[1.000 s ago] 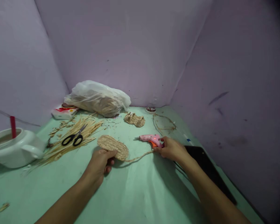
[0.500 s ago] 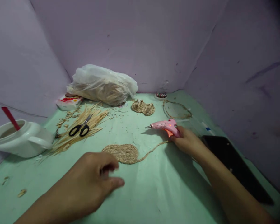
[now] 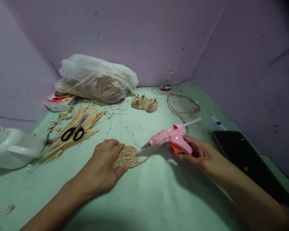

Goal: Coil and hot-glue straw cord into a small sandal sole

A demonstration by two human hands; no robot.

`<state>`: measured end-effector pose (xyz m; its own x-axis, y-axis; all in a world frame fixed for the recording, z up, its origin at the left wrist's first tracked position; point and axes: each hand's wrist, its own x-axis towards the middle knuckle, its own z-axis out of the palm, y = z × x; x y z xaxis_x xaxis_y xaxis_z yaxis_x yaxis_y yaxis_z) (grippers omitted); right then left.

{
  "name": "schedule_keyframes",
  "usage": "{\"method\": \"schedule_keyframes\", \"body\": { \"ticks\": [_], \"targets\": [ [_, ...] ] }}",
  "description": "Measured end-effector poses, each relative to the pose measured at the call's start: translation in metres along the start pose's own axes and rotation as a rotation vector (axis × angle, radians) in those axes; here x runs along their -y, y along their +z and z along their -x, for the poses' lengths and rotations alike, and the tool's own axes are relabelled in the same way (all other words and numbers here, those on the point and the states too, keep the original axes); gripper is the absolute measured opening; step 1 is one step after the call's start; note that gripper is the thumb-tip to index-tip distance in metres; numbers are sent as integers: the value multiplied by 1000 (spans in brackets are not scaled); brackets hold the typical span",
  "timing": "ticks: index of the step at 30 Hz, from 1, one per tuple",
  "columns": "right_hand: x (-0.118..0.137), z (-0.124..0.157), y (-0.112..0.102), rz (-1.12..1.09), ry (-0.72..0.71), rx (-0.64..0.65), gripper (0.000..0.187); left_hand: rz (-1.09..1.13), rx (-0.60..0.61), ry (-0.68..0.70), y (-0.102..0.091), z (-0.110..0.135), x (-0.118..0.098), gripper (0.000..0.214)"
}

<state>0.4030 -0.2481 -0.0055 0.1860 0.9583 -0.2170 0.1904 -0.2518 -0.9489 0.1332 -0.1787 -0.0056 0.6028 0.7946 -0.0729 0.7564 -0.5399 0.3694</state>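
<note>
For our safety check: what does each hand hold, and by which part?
The right hand grips the pink glue gun by its handle. The left hand presses flat on the woven straw oval.

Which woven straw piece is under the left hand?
The near oval coil, trailing a loose cord toward the glue gun; the other woven piece lies untouched by the plastic bag.

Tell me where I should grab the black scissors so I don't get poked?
Grab the scissors by the two black handle loops. They lie flat on the straws with the loops at the near end and the blades pointing away toward the bag, so come from the near side, from above.
</note>
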Motion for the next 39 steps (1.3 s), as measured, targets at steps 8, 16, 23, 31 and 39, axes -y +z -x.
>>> {"method": "schedule_keyframes", "body": {
  "ticks": [8, 16, 23, 31, 39],
  "targets": [
    [0, 5, -1, -27, -37, 43, 33, 43, 21, -45, -2, -1, -2, 42],
    [-10, 5, 2, -53, -67, 99, 35, 56, -105, 0, 3, 1, 2, 43],
    [-13, 6, -2, 49, -156, 111, 32, 78, -111, -1, 6, -2, 2, 43],
    [-16, 5, 2, 124, -203, 177, 35, 72, -130, -5, 8, -3, 4, 44],
    [-13, 7, 3, -34, -119, 143, 27, 64, -139, 15, 10, -3, 6, 43]
  ]
}}
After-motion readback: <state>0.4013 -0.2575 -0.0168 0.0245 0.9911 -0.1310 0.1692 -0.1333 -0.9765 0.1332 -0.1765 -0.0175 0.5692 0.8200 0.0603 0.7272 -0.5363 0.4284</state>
